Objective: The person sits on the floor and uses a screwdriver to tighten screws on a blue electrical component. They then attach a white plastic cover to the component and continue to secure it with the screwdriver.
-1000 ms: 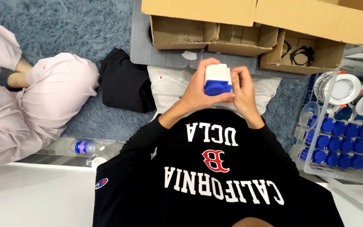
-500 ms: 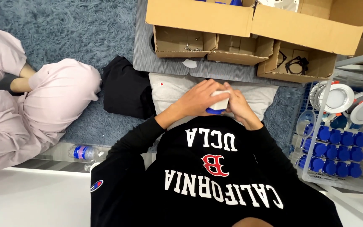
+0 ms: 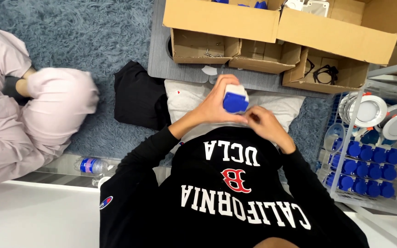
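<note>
My left hand [image 3: 214,104] grips a small blue and white block-shaped part [image 3: 235,99] and holds it above a white cushion [image 3: 187,96] on my lap. My right hand [image 3: 266,125] sits just to the right of the part, fingers pinched together near its lower edge; whether it holds anything small I cannot tell. My black printed sweatshirt [image 3: 226,193] fills the lower middle of the view.
Open cardboard boxes [image 3: 272,27] stand on a grey board [image 3: 161,64] ahead. A wire basket [image 3: 373,151] at right holds several blue parts and round white lamps [image 3: 368,110]. A person in pink clothes [image 3: 33,115] sits at left. A water bottle [image 3: 92,165] lies on the rug.
The part has come back up out of my cupped hands. My right hand has slid off it to the right, so only the left hand grips it.
</note>
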